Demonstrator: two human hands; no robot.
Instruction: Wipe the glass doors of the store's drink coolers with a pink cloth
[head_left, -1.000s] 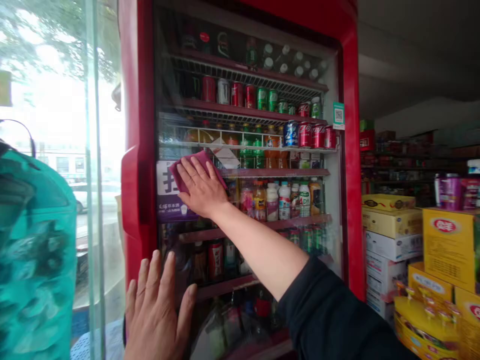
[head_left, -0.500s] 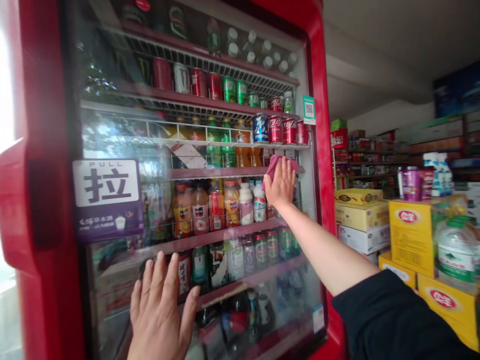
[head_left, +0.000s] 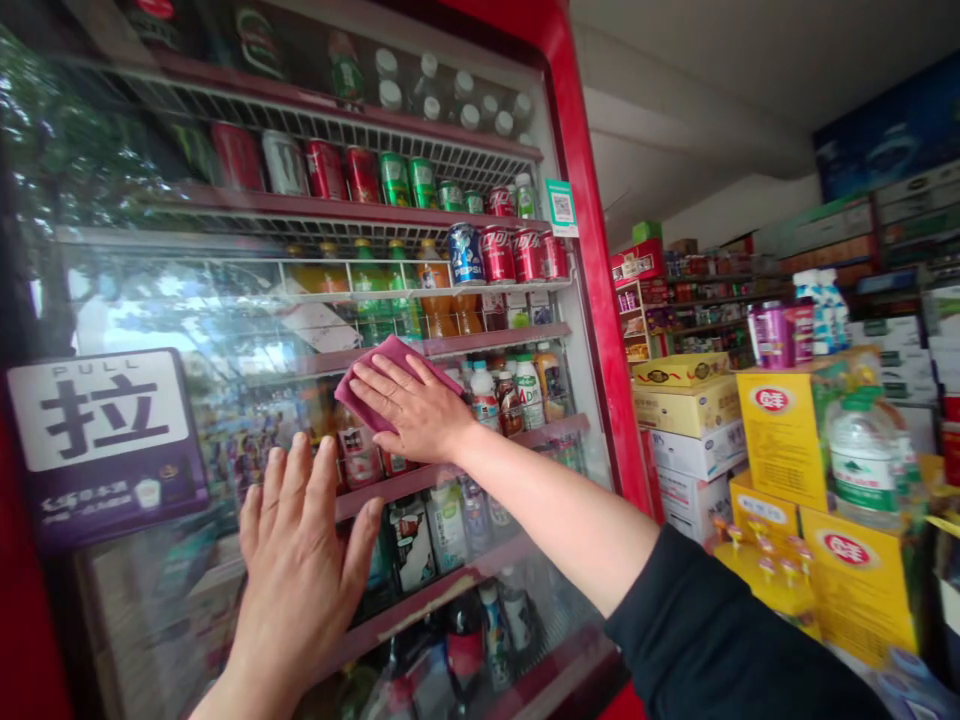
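Observation:
A pink cleaning cloth [head_left: 369, 398] lies spread against the glass door [head_left: 247, 350] of a red drinks fridge. Pressed flat over it is my right hand [head_left: 409, 405], which keeps the cloth between palm and glass at the height of the middle shelves. My left hand [head_left: 304, 560] is lower and to the left, fingers stretched out and palm toward the door; whether it touches the glass I cannot tell. Behind the glass stand a Pepsi can [head_left: 466, 254], red cola cans [head_left: 496, 255] and several bottles, some hidden by my right hand and forearm.
A "PULL" sign [head_left: 109, 440] is stuck on the door's left side, a QR sticker [head_left: 561, 208] on the right of the frame. To the right, yellow boxes [head_left: 784, 435] are stacked, with large water bottles [head_left: 866, 465] on top. Stocked shelves [head_left: 705, 300] stand further back.
My right hand has slid the cloth left and slightly down across the glass. The view has shifted right, bringing more of the shop into sight. My left hand stays raised and spread.

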